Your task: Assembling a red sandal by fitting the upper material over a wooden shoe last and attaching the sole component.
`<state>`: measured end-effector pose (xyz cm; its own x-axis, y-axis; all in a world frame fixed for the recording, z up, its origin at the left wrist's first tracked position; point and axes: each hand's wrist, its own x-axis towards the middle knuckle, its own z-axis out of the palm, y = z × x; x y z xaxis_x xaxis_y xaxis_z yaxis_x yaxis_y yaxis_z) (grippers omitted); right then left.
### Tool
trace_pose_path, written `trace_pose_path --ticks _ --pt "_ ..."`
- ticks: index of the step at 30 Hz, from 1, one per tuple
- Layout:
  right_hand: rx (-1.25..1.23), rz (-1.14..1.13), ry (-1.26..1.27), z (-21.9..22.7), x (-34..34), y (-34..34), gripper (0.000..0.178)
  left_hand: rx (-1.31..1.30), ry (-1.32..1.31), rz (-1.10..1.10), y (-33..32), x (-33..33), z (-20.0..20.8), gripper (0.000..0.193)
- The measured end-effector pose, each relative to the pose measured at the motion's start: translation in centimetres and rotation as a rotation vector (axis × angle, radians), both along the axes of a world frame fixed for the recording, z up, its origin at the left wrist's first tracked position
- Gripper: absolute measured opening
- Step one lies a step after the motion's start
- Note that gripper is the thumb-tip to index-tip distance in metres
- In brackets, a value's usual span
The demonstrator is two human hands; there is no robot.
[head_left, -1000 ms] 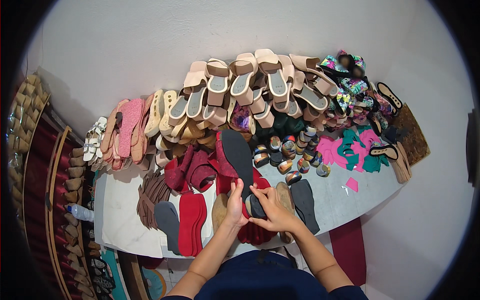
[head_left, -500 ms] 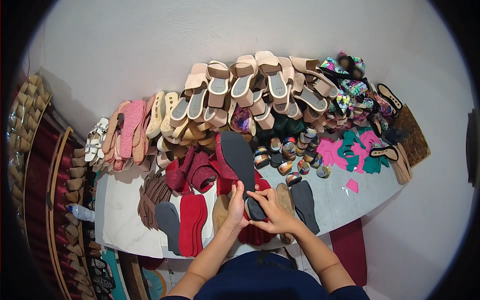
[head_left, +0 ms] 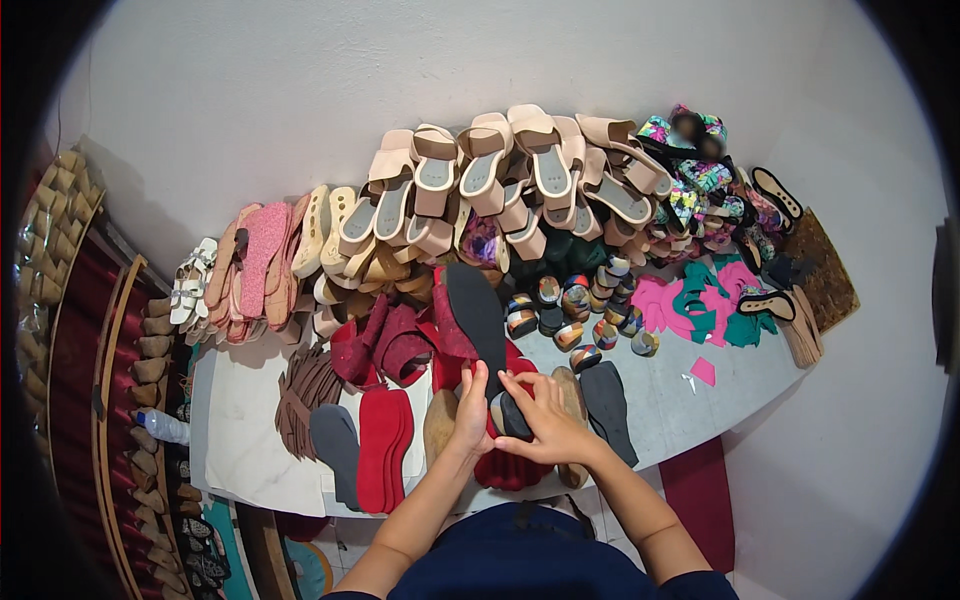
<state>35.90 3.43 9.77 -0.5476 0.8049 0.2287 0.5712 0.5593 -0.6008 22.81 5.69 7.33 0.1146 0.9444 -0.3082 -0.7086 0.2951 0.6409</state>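
Observation:
Between my hands is a dark-soled sandal [head_left: 477,312] with a red upper, held sole-side toward me and toe pointing away. My left hand [head_left: 472,418] is closed round its heel end from the left, thumb along the sole. My right hand [head_left: 543,415] grips the heel block [head_left: 511,416] from the right, fingers over its top and thumb beneath. The block has a dark face and sits at the heel end of the sole. Whether it is fixed there I cannot tell. Dark red pieces [head_left: 510,470] lie underneath my hands.
Beige heeled sandals [head_left: 487,160] are piled along the wall. Multicoloured heel blocks [head_left: 577,300] stand right of the sandal. Red soles [head_left: 384,450], grey soles [head_left: 338,450] and brown strips [head_left: 308,405] lie at left, pink and green scraps [head_left: 700,305] at right. Racks [head_left: 120,400] flank the table.
The sandal has turned slightly, so its sole looks narrower and more of its red side shows. My right fingers have shifted a little on the heel block. My left hand has barely moved.

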Motion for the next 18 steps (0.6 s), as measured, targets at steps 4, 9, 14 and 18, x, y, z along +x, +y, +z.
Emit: trace_pose_path --ticks 4,9,14,18 --pt "0.034 -0.148 -0.030 -1.3 -0.6 0.0 0.060 -0.012 -0.143 -0.028 0.3 -0.1 -2.3 0.031" --pt "0.011 -0.187 0.062 -0.6 -1.6 -0.3 0.055 -0.034 -0.217 0.015 -0.2 0.6 -1.7 0.040" --pt "0.008 -0.188 0.115 -0.1 -1.7 -0.1 0.058 0.118 -0.278 -0.046 -0.2 0.4 -3.1 0.040" --pt "-0.087 -0.178 0.295 -1.2 -0.8 0.6 0.061 0.099 -0.393 -0.148 -0.4 -0.1 -2.9 0.033"
